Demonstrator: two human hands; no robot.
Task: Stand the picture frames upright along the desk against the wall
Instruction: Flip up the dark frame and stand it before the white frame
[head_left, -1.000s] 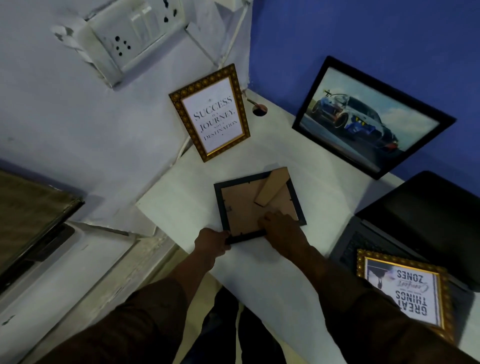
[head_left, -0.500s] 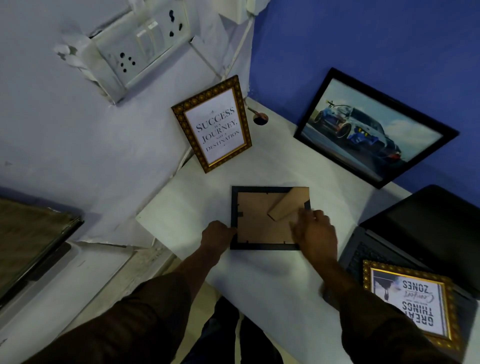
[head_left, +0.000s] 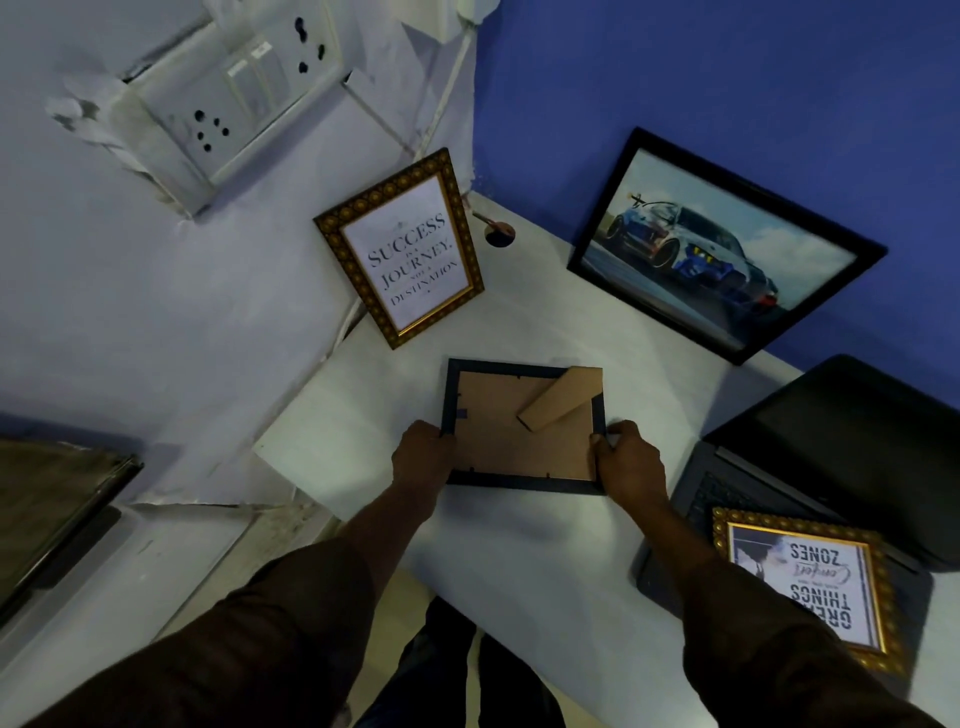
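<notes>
A small black frame (head_left: 498, 452) shows its brown cardboard back, its stand flap folded out toward the upper right. My left hand (head_left: 423, 454) grips its left edge and my right hand (head_left: 626, 460) grips its right edge, over the white desk (head_left: 524, 561). A gold-framed "Success is a journey" print (head_left: 402, 249) stands upright against the pale wall. A black-framed car picture (head_left: 717, 244) leans on the blue wall. A gold-framed "Great things" print (head_left: 810, 582) lies flat on the laptop.
An open dark laptop (head_left: 831, 447) takes up the desk's right side. A cable hole (head_left: 500, 235) sits in the desk's far corner. A white switch and socket board (head_left: 228, 98) is mounted on the pale wall. A dark screen (head_left: 47, 514) lies lower left, beyond the desk's left edge.
The black frame has been turned from a skewed angle to nearly square. My right hand moved from its lower edge to its right edge, and my left hand slid onto the left edge.
</notes>
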